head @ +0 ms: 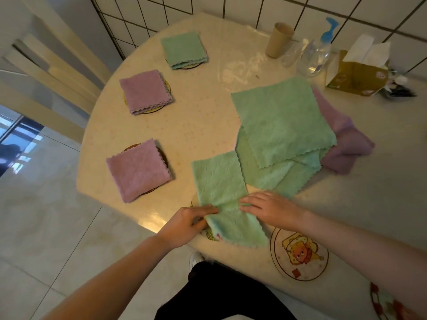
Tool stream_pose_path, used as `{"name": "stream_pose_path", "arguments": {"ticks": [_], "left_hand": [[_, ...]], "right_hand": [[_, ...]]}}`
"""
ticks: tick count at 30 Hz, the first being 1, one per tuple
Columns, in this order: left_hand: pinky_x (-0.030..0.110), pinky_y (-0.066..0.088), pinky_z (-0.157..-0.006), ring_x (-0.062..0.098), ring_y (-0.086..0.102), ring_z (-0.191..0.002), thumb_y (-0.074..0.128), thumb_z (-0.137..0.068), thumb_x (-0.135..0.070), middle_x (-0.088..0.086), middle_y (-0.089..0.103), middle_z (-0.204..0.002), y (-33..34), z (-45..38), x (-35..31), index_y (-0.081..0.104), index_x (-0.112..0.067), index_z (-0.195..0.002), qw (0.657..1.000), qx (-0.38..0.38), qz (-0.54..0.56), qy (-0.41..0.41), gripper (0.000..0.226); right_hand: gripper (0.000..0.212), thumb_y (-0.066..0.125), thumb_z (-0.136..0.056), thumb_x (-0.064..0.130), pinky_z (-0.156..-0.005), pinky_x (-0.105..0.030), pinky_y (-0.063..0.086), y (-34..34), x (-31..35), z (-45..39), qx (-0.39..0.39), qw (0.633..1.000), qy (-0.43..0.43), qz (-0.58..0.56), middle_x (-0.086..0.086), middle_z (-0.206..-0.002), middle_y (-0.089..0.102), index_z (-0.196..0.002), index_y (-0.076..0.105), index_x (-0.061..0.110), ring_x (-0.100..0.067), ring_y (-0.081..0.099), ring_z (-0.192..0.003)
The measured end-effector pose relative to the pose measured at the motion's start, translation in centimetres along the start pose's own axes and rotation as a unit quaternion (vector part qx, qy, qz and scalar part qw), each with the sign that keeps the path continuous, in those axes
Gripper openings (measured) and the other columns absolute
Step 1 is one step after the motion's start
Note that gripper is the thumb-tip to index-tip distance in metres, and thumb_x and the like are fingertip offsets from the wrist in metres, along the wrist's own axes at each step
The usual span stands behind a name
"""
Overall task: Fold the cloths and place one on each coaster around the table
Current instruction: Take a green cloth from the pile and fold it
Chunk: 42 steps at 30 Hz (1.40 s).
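Observation:
A green cloth (pixel 221 192), folded into a long strip, lies at the table's near edge over a partly hidden coaster (pixel 209 234). My left hand (pixel 187 224) pinches the strip's left edge near its middle. My right hand (pixel 265 207) rests flat on it from the right, fingers straight. Three folded cloths sit on coasters: a pink one (pixel 138 168), another pink one (pixel 145 91) and a green one (pixel 183 49). A bare cartoon coaster (pixel 299 254) lies near my right forearm. Unfolded green cloths (pixel 282 121) are stacked over a crumpled purple cloth (pixel 346 144).
At the back of the round table (pixel 196 125) stand a beige cup (pixel 278 40), a clear pump bottle (pixel 315 54) and a tissue box (pixel 355 72). A chair (pixel 50 72) stands at the left. Another patterned coaster (pixel 383 301) shows at the bottom right.

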<state>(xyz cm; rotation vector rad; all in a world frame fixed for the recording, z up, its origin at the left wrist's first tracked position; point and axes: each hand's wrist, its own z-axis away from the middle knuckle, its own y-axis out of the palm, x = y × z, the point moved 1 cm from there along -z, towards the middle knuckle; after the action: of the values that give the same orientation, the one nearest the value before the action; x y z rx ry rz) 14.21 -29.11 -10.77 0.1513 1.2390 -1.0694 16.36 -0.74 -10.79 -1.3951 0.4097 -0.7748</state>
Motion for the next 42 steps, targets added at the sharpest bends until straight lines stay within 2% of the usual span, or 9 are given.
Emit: {"name": "stream_pose_path", "arguments": {"ticks": [2, 4, 7, 15, 21, 28, 34, 39, 42], "left_hand": [[0.018, 0.052, -0.084, 0.001, 0.065, -0.098, 0.056, -0.095, -0.014, -0.017, 0.070, -0.107, -0.3, -0.5, -0.6, 0.072, -0.030, -0.109, 0.991, -0.036, 0.109, -0.071, 0.026], [0.028, 0.057, -0.072, 0.013, 0.068, -0.081, 0.058, -0.095, -0.017, -0.006, 0.074, -0.085, -0.6, -1.4, -1.1, 0.076, -0.020, -0.090, 0.953, -0.111, 0.239, -0.151, 0.019], [0.037, 0.059, -0.061, 0.026, 0.064, -0.073, 0.060, -0.094, -0.024, 0.014, 0.067, -0.086, -0.9, -2.9, -1.5, 0.069, -0.005, -0.087, 0.888, -0.190, 0.337, -0.249, 0.023], [0.050, 0.060, -0.062, 0.032, 0.072, -0.072, 0.055, -0.096, -0.026, 0.014, 0.068, -0.098, -0.9, -4.4, -0.8, 0.058, -0.015, -0.087, 0.877, -0.235, 0.314, -0.277, 0.015], [0.037, 0.057, -0.046, 0.027, 0.070, -0.064, 0.056, -0.096, -0.027, 0.009, 0.066, -0.096, -1.1, -4.8, -1.4, 0.056, -0.018, -0.088, 0.893, -0.254, 0.260, -0.264, 0.012], [0.045, 0.059, -0.052, 0.029, 0.068, -0.075, 0.064, -0.089, -0.029, 0.008, 0.061, -0.092, -1.5, -5.7, -1.2, 0.058, -0.014, -0.086, 0.885, -0.266, 0.216, -0.316, 0.016], [0.035, 0.055, -0.070, 0.019, 0.062, -0.080, 0.073, -0.079, -0.029, -0.001, 0.064, -0.089, -3.3, -6.5, -1.3, 0.059, -0.016, -0.100, 0.919, -0.262, 0.021, -0.295, 0.028], [0.029, 0.049, -0.068, 0.020, 0.057, -0.090, 0.074, -0.081, -0.027, 0.002, 0.058, -0.104, -4.3, -8.7, -2.3, 0.053, -0.010, -0.113, 0.898, -0.252, 0.143, -0.332, 0.042], [0.039, 0.056, -0.078, 0.025, 0.062, -0.093, 0.077, -0.079, -0.028, 0.005, 0.063, -0.104, -4.6, -9.5, -2.4, 0.056, -0.009, -0.107, 0.863, -0.243, 0.251, -0.364, 0.041]], "right_hand": [[0.036, 0.063, -0.081, 0.008, -0.088, -0.033, 0.053, -0.7, -0.1, -0.7, -0.006, 0.986, 0.091, -0.138, -0.001, -0.114, 0.065, -0.116, 0.061, 0.018, -0.015, 0.061, -0.104], [0.010, 0.056, -0.091, 0.016, -0.066, -0.030, 0.054, -1.5, -0.2, -1.9, -0.011, 0.925, 0.220, -0.308, 0.002, -0.085, 0.066, -0.095, 0.061, 0.024, -0.011, 0.062, -0.076], [0.024, 0.047, -0.096, 0.029, -0.048, -0.026, 0.037, -1.6, -0.6, -4.1, -0.072, 0.856, 0.352, -0.372, 0.005, -0.058, 0.052, -0.074, 0.053, 0.024, -0.011, 0.048, -0.050], [0.026, 0.042, -0.098, 0.028, -0.046, -0.024, 0.034, -1.1, -1.6, -6.5, -0.033, 0.856, 0.417, -0.303, 0.005, -0.062, 0.052, -0.080, 0.056, 0.015, -0.008, 0.047, -0.051], [0.027, 0.049, -0.092, 0.023, -0.049, -0.028, 0.035, -1.1, -1.7, -6.2, -0.042, 0.833, 0.451, -0.319, 0.006, -0.056, 0.046, -0.066, 0.043, 0.023, -0.009, 0.041, -0.048], [0.039, 0.041, -0.095, 0.046, -0.043, -0.026, 0.035, -1.7, -1.7, -7.2, -0.009, 0.850, 0.457, -0.262, 0.004, -0.056, 0.046, -0.068, 0.046, 0.018, -0.012, 0.042, -0.046], [0.030, 0.049, -0.094, 0.041, -0.044, -0.024, 0.037, -2.2, -1.7, -8.1, -0.011, 0.832, 0.515, -0.207, 0.002, -0.066, 0.056, -0.081, 0.054, 0.015, -0.013, 0.053, -0.054], [0.044, 0.055, -0.087, 0.046, -0.046, -0.025, 0.036, -1.7, -1.2, -9.3, -0.032, 0.794, 0.548, -0.261, -0.007, -0.095, 0.059, -0.101, 0.053, 0.005, -0.022, 0.059, -0.074], [0.055, 0.060, -0.075, 0.054, -0.073, -0.040, 0.053, -0.6, -2.0, -10.0, -0.017, 0.755, 0.559, -0.344, -0.012, -0.105, 0.061, -0.100, 0.058, 0.005, -0.030, 0.060, -0.094]]}}
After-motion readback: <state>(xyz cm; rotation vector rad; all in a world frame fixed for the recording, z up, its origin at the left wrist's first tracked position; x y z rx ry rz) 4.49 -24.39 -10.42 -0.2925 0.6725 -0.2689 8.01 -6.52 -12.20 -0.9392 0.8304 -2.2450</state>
